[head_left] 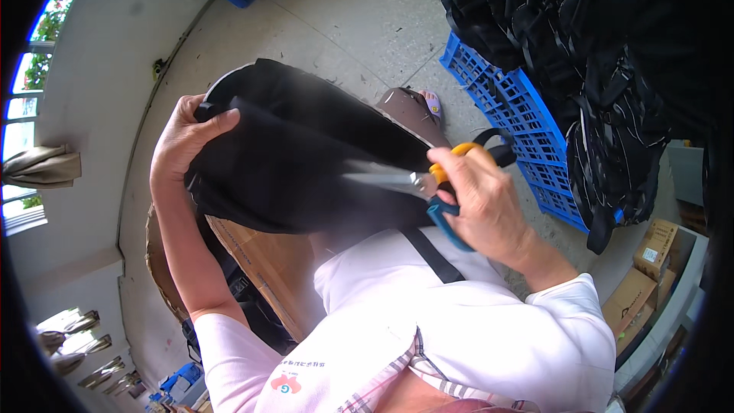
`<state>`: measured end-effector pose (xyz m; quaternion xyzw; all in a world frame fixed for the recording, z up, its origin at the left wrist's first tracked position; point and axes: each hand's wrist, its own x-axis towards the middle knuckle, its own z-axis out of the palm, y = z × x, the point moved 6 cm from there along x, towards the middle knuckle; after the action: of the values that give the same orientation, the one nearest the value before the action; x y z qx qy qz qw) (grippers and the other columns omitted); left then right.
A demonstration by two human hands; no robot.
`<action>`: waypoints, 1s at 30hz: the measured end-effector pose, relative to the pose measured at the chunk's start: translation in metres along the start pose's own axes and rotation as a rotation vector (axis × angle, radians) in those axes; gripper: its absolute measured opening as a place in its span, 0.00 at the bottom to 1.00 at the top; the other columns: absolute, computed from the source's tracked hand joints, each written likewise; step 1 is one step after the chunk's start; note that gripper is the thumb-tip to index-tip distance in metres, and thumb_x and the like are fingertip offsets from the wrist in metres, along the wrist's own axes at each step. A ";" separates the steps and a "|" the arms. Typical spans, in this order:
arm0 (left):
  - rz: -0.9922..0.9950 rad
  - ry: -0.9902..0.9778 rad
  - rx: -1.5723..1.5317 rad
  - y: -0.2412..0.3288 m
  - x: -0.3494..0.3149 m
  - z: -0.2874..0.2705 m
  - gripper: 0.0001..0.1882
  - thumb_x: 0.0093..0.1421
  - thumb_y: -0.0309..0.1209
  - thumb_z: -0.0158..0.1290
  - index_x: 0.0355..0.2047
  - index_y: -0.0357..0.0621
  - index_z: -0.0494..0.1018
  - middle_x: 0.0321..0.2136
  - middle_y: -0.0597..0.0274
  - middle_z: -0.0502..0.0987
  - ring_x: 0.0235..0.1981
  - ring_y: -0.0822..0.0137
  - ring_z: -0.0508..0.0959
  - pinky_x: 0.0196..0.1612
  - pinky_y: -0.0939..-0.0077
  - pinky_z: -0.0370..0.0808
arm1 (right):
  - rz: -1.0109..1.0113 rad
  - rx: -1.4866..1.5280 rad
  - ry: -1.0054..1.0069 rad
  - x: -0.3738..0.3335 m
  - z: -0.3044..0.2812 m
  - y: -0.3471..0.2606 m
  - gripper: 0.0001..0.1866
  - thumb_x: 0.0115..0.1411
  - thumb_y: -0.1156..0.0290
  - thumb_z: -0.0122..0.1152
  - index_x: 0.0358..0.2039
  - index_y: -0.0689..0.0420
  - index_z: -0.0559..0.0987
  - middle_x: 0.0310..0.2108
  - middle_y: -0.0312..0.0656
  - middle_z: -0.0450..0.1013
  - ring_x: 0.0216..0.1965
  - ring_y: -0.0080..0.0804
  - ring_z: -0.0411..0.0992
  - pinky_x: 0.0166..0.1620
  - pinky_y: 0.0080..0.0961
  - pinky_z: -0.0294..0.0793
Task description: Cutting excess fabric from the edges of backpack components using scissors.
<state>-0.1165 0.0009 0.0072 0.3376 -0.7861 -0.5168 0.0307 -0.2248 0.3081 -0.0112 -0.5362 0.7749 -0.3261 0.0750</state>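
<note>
Through the head view I have the left hand pinched on the far-left edge of a black fabric piece, thumb on top and fingers curled out of sight behind. The right hand is wrapped around the scissors, whose blades point left over the cloth; motion blur keeps me from telling whether they touch it. The fabric spans the gap between both hands, draped above the lap.

My main worry is a stray nick: black on black hides folds and layers, so the tips could catch cloth that I can't make out. Only the left hand visibly grips the piece, so slack near the blades could bunch or slip. A leg lies just beyond the fabric from the right hand, and a careless thrust could reach it.

Below the right hand, a loose black strap crosses the white shirt and might snag. Beyond that hand, to its right, a blue crate heaped with black bags limits the elbow's swing. Nearer the left forearm, a cardboard box sits partly under the cloth.
</note>
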 end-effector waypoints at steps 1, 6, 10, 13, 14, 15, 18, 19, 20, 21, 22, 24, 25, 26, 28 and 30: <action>-0.016 0.069 -0.049 -0.005 -0.004 -0.006 0.11 0.44 0.33 0.63 0.23 0.41 0.74 0.17 0.74 0.72 0.18 0.81 0.70 0.24 0.87 0.69 | 0.016 -0.047 0.022 -0.001 -0.005 0.006 0.27 0.41 0.79 0.63 0.44 0.62 0.65 0.26 0.46 0.69 0.34 0.41 0.70 0.35 0.32 0.71; -0.035 0.040 0.008 -0.006 -0.007 0.001 0.07 0.44 0.28 0.62 0.22 0.40 0.75 0.17 0.72 0.73 0.17 0.80 0.71 0.25 0.87 0.69 | 0.138 0.000 -0.079 -0.013 0.002 0.037 0.25 0.41 0.79 0.64 0.42 0.60 0.66 0.28 0.45 0.71 0.33 0.40 0.69 0.36 0.35 0.69; -0.118 0.071 -0.219 -0.024 -0.006 -0.005 0.08 0.44 0.27 0.61 0.23 0.39 0.74 0.18 0.68 0.74 0.19 0.78 0.73 0.26 0.85 0.70 | 0.045 -0.011 -0.161 -0.013 -0.012 0.020 0.25 0.41 0.80 0.62 0.42 0.61 0.66 0.26 0.44 0.70 0.30 0.40 0.70 0.34 0.33 0.70; -0.133 0.198 -0.224 -0.039 -0.011 -0.020 0.13 0.43 0.29 0.63 0.28 0.38 0.73 0.22 0.65 0.75 0.23 0.76 0.73 0.28 0.84 0.71 | -0.051 0.177 -0.213 -0.027 -0.020 -0.022 0.22 0.43 0.81 0.60 0.40 0.63 0.65 0.23 0.46 0.69 0.25 0.39 0.72 0.27 0.30 0.72; -0.109 0.267 -0.235 -0.040 -0.012 -0.023 0.13 0.44 0.30 0.63 0.29 0.38 0.73 0.24 0.65 0.74 0.24 0.76 0.73 0.30 0.84 0.71 | -0.055 0.231 -0.201 -0.036 -0.014 -0.034 0.21 0.44 0.80 0.59 0.40 0.63 0.66 0.22 0.47 0.69 0.25 0.39 0.72 0.27 0.29 0.72; -0.085 0.336 -0.243 -0.041 -0.012 -0.026 0.14 0.44 0.30 0.63 0.30 0.39 0.73 0.26 0.64 0.74 0.26 0.75 0.73 0.32 0.84 0.70 | -0.058 0.288 -0.185 -0.043 -0.005 -0.039 0.20 0.45 0.80 0.59 0.39 0.64 0.66 0.22 0.47 0.69 0.25 0.39 0.72 0.27 0.28 0.72; 0.049 0.346 -0.272 -0.066 -0.010 -0.050 0.14 0.44 0.30 0.62 0.30 0.39 0.73 0.29 0.65 0.73 0.28 0.75 0.73 0.35 0.82 0.70 | -0.033 0.090 -0.210 -0.045 0.028 -0.005 0.17 0.47 0.78 0.57 0.39 0.65 0.67 0.22 0.46 0.69 0.26 0.38 0.72 0.28 0.27 0.73; 0.052 0.337 -0.270 -0.072 -0.011 -0.054 0.14 0.44 0.30 0.62 0.30 0.39 0.73 0.29 0.65 0.73 0.28 0.75 0.73 0.35 0.82 0.70 | -0.011 0.039 -0.180 -0.047 0.032 0.007 0.20 0.47 0.77 0.58 0.41 0.66 0.67 0.22 0.46 0.69 0.26 0.38 0.72 0.30 0.27 0.73; 0.112 0.308 -0.328 -0.076 -0.014 -0.056 0.13 0.47 0.28 0.60 0.33 0.40 0.71 0.30 0.64 0.74 0.30 0.73 0.73 0.37 0.80 0.70 | -0.024 0.037 -0.132 -0.049 0.028 0.013 0.22 0.45 0.76 0.60 0.42 0.65 0.67 0.23 0.45 0.69 0.26 0.38 0.72 0.30 0.27 0.73; 0.170 0.281 -0.392 -0.079 -0.017 -0.059 0.13 0.49 0.27 0.58 0.35 0.40 0.70 0.32 0.64 0.74 0.32 0.72 0.74 0.39 0.78 0.70 | -0.040 0.034 -0.089 -0.054 0.022 0.017 0.24 0.44 0.75 0.63 0.43 0.65 0.68 0.23 0.45 0.70 0.25 0.37 0.72 0.30 0.28 0.73; 0.217 0.093 -0.401 -0.082 -0.015 -0.064 0.12 0.51 0.26 0.56 0.36 0.41 0.70 0.34 0.65 0.74 0.36 0.71 0.73 0.43 0.76 0.68 | -0.033 0.032 -0.091 -0.059 0.018 0.019 0.24 0.44 0.75 0.63 0.43 0.65 0.68 0.23 0.45 0.70 0.25 0.37 0.72 0.30 0.28 0.73; 0.278 0.118 -0.424 -0.092 -0.023 -0.067 0.11 0.51 0.26 0.56 0.36 0.42 0.70 0.34 0.65 0.74 0.37 0.71 0.73 0.44 0.76 0.68 | 0.069 0.209 0.014 -0.064 0.006 0.028 0.27 0.40 0.75 0.67 0.43 0.64 0.69 0.25 0.43 0.71 0.24 0.36 0.72 0.30 0.28 0.73; 0.339 0.144 -0.445 -0.092 -0.026 -0.069 0.11 0.51 0.25 0.56 0.36 0.43 0.71 0.35 0.65 0.74 0.37 0.70 0.72 0.44 0.75 0.67 | 0.115 0.261 0.079 -0.064 0.000 0.034 0.29 0.37 0.75 0.69 0.43 0.61 0.70 0.24 0.40 0.70 0.21 0.29 0.70 0.27 0.24 0.72; 0.334 0.118 -0.455 -0.092 -0.030 -0.067 0.10 0.51 0.25 0.55 0.36 0.44 0.71 0.35 0.66 0.74 0.38 0.70 0.72 0.45 0.74 0.67 | 0.183 0.272 0.099 -0.067 -0.004 0.041 0.29 0.37 0.74 0.70 0.43 0.59 0.70 0.24 0.38 0.69 0.20 0.26 0.67 0.25 0.22 0.70; 0.347 0.149 -0.443 -0.105 -0.030 -0.079 0.10 0.51 0.25 0.55 0.36 0.44 0.71 0.35 0.66 0.74 0.38 0.70 0.72 0.45 0.74 0.67 | 0.272 0.315 0.128 -0.066 -0.015 0.053 0.30 0.37 0.71 0.71 0.43 0.57 0.70 0.21 0.33 0.65 0.18 0.19 0.60 0.21 0.15 0.65; 0.360 0.184 -0.429 -0.112 -0.029 -0.086 0.11 0.51 0.25 0.55 0.36 0.44 0.71 0.35 0.66 0.74 0.38 0.70 0.72 0.45 0.74 0.67 | 0.302 0.281 0.020 -0.059 -0.024 0.060 0.34 0.37 0.56 0.71 0.43 0.58 0.69 0.25 0.37 0.65 0.23 0.24 0.63 0.25 0.19 0.67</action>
<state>-0.0043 -0.0772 -0.0371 0.2238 -0.7000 -0.6248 0.2636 -0.2583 0.3830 -0.0415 -0.3948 0.7942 -0.4212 0.1896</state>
